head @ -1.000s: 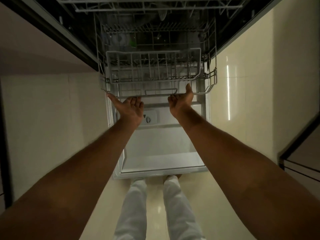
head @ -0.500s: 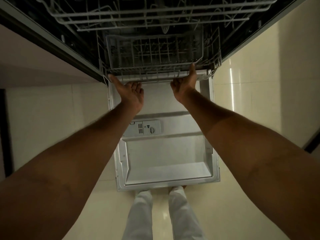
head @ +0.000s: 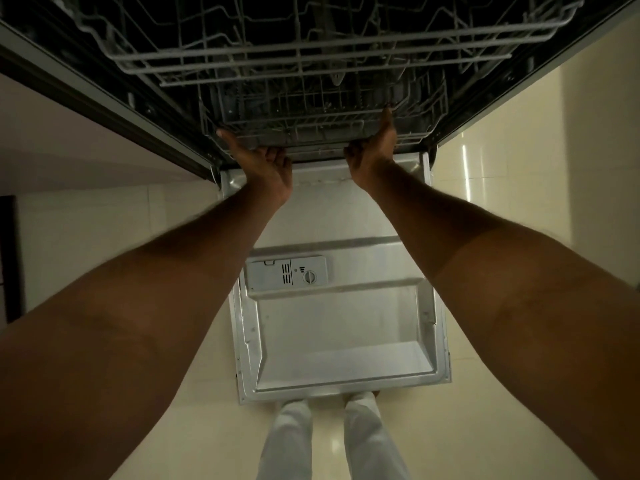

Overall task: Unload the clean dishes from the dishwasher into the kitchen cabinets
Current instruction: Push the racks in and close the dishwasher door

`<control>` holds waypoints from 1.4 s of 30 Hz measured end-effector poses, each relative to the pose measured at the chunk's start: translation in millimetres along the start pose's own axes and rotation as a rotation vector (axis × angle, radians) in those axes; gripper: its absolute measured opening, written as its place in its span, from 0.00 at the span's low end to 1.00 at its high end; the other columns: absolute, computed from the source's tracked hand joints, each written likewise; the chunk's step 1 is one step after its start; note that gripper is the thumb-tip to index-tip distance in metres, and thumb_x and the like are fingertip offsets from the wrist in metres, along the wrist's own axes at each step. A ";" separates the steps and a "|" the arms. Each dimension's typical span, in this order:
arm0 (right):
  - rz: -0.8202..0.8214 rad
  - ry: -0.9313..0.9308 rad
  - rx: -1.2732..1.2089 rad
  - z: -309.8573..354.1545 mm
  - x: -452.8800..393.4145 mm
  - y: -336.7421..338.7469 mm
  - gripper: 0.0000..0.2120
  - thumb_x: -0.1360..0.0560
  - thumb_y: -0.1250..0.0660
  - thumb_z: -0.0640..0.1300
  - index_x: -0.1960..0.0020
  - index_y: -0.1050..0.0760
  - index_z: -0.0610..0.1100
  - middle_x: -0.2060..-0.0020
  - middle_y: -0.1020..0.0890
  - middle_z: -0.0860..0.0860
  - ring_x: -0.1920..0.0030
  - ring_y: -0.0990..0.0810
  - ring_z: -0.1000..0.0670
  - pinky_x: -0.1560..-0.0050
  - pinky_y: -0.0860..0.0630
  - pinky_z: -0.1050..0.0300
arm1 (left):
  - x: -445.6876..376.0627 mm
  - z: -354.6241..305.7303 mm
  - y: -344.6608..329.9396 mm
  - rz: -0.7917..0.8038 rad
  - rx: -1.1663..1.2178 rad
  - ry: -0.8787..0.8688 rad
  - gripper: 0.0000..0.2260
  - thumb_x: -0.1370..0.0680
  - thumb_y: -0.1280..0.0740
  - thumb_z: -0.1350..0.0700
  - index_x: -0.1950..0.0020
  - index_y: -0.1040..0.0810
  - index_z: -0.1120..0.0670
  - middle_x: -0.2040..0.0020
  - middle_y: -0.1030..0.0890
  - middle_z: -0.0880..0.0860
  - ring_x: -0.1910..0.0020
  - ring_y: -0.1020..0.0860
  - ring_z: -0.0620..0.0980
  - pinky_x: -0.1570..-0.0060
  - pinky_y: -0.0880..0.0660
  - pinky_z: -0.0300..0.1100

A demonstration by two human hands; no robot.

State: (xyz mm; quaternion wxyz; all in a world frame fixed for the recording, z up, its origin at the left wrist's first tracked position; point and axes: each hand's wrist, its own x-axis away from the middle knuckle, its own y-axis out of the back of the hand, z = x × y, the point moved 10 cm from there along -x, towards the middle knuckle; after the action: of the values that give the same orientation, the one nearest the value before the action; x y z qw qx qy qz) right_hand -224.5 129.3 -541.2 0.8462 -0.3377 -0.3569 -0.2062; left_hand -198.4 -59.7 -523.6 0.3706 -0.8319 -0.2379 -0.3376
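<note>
left hand [head: 265, 164]: I see it palm-forward on the front rim of the lower rack [head: 311, 133], thumb out to the side, fingers loosely bent and not wrapped on any wire. I read it as a push, not a grip.
right hand [head: 375, 147]: same pose on the rack's front rim, thumb up along the front wires, fingers slack under the rim, holding nothing.
why two hands: one at each end of the rim, so I judge the rack slides straight into the tub without skewing.
lower rack: almost fully inside the tub, front edge just behind the door hinge line. I see no dishes in it.
upper rack [head: 311, 53]: above the lower rack, pushed in, looks bare too.
door [head: 339, 327]: folded flat in front of the lower rack, detergent dispenser [head: 287, 273] at its middle.
task read: unloading looks done; I'd guess closing up.
hidden: tub depths behind the lower rack are dark, small items could be missed. Fingertips partly under the rim. Cabinets out of frame. Feet cut off by the door edge.
</note>
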 end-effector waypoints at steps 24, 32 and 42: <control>0.025 -0.007 0.098 -10.4 9.1 10.2 0.36 0.16 0.40 0.63 0.15 0.43 0.46 0.18 0.36 0.43 0.18 0.37 0.41 0.18 0.39 0.47 | 4.6 17.9 6.9 0.053 -0.137 0.053 0.49 0.23 0.53 0.23 0.17 0.42 0.60 0.19 0.35 0.60 0.20 0.35 0.57 0.18 0.44 0.52; 0.011 0.139 0.516 -8.2 37.9 33.8 0.26 0.14 0.40 0.57 0.19 0.35 0.50 0.24 0.27 0.50 0.21 0.32 0.43 0.24 0.33 0.48 | 42.6 34.4 19.5 0.072 -1.383 -0.299 0.30 0.15 0.46 0.36 0.16 0.40 0.51 0.19 0.34 0.54 0.20 0.35 0.55 0.24 0.36 0.50; 0.224 0.577 2.111 -44.3 110.8 94.6 0.36 0.14 0.48 0.62 0.14 0.55 0.46 0.15 0.56 0.43 0.15 0.59 0.41 0.16 0.52 0.39 | 110.3 93.8 66.9 0.233 -2.295 -0.643 0.36 0.15 0.51 0.35 0.14 0.57 0.52 0.14 0.53 0.53 0.15 0.53 0.55 0.18 0.47 0.58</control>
State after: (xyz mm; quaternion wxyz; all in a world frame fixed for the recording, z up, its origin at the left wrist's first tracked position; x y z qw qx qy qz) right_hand -75.0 150.4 -521.8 0.7749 0.5862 -0.1097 0.2095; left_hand -46.4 -11.7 -519.3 -0.6361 -0.7401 0.1970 -0.0939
